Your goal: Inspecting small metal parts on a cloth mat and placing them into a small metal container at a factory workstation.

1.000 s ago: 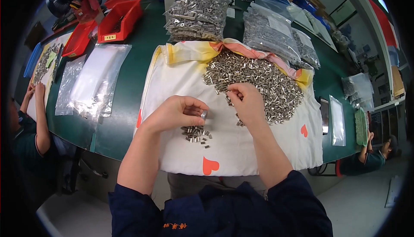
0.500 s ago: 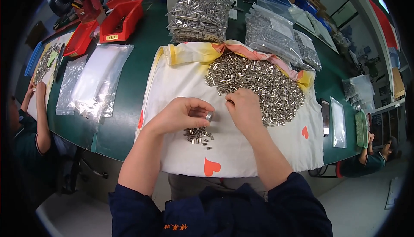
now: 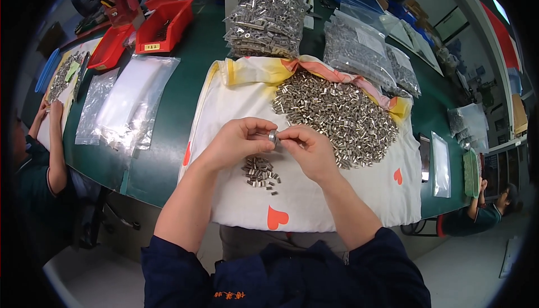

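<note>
A small round metal ring [image 3: 273,136] is pinched between the thumb and fingers of my left hand [image 3: 238,142], above the white cloth. My right hand [image 3: 312,152] has its thumb and fingertips pressed together at the ring's right side; whatever they hold is hidden. Just below my left hand lies a small pile of short metal cylinders [image 3: 259,173]. A much larger heap of similar metal cylinders [image 3: 342,120] spreads out beyond my right hand. Both piles rest on the white cloth [image 3: 325,207], which has red hearts and a bunched yellow and pink far edge.
Clear bags full of metal parts [image 3: 266,19] are stacked behind the cloth, with more bagged parts [image 3: 359,50] to their right. Red bins [image 3: 164,27] and flat plastic bags [image 3: 126,100] sit at left. One co-worker [image 3: 42,156] works at far left, another [image 3: 477,212] at far right.
My right hand has moved left from beside the large heap to the ring, and its fingertips now meet it. My left hand still holds the ring, slightly higher.
</note>
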Tool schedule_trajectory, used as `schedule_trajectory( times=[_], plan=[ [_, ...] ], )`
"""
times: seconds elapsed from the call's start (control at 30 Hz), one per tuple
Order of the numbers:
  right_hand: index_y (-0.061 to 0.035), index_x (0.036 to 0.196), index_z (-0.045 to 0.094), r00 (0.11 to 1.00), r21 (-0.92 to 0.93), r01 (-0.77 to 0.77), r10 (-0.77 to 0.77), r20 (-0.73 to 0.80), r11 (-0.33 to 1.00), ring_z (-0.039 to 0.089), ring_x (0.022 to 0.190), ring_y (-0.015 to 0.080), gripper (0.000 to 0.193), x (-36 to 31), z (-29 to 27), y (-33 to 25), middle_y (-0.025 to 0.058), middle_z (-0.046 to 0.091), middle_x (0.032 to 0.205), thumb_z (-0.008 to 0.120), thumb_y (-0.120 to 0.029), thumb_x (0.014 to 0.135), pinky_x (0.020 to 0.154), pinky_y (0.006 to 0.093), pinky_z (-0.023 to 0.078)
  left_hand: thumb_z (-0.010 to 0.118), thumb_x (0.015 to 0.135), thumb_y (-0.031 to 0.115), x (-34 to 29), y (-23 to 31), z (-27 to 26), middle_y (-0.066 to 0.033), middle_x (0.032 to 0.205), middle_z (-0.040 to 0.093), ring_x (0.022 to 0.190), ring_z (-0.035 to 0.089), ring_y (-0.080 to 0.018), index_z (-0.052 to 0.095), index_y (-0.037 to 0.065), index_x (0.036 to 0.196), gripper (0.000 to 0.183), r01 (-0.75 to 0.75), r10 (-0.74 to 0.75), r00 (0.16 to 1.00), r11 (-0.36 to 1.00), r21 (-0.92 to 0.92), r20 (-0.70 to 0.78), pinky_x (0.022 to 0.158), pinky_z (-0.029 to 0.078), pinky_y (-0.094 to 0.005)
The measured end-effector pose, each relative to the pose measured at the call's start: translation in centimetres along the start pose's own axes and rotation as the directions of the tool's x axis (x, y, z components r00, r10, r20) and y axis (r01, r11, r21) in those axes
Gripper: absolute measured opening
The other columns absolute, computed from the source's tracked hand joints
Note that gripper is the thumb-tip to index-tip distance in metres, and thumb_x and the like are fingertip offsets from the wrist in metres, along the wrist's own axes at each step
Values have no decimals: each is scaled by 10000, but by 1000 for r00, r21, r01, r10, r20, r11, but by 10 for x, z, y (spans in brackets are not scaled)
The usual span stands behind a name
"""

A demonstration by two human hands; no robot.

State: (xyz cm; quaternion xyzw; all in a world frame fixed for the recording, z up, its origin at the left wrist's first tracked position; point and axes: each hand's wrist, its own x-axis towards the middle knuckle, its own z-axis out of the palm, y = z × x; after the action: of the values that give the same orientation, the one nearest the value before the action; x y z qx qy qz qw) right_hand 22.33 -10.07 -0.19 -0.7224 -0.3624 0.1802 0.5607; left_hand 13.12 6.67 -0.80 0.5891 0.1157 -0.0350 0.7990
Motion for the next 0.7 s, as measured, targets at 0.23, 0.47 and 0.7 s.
schedule_trajectory(
  times=[0.23, 0.47, 0.7],
  plan=[
    [-20, 815, 609, 998, -131, 27, -35, -55, 991, 581, 682, 147, 96, -1, 5, 1, 58, 604, 743, 657, -50, 738, 633, 262, 476, 666, 759, 0, 1, -3, 1, -57, 900, 627, 802, 597, -86, 562, -34, 1098, 356, -33, 36, 999, 992, 121, -22, 728, 493, -212],
    [-25, 788, 592, 994, -276, 92, -103, -24, 957, 594, 678, 199, 84, -1, 3, -5, 81, 604, 742, 643, -53, 726, 611, 288, 488, 676, 753, 9, 4, -5, 3, -33, 860, 624, 768, 576, -66, 588, -31, 1070, 331, -41, 48, 998, 982, 183, -34, 704, 481, -199],
    [-21, 825, 630, 996, -308, 81, -92, -21, 948, 588, 669, 144, 98, -1, 3, -3, 69, 619, 753, 648, -35, 730, 607, 254, 468, 667, 758, 3, 4, -7, 2, -37, 857, 624, 772, 578, -68, 586, -38, 1074, 328, -46, 53, 998, 983, 179, -37, 707, 483, -199]
  ],
)
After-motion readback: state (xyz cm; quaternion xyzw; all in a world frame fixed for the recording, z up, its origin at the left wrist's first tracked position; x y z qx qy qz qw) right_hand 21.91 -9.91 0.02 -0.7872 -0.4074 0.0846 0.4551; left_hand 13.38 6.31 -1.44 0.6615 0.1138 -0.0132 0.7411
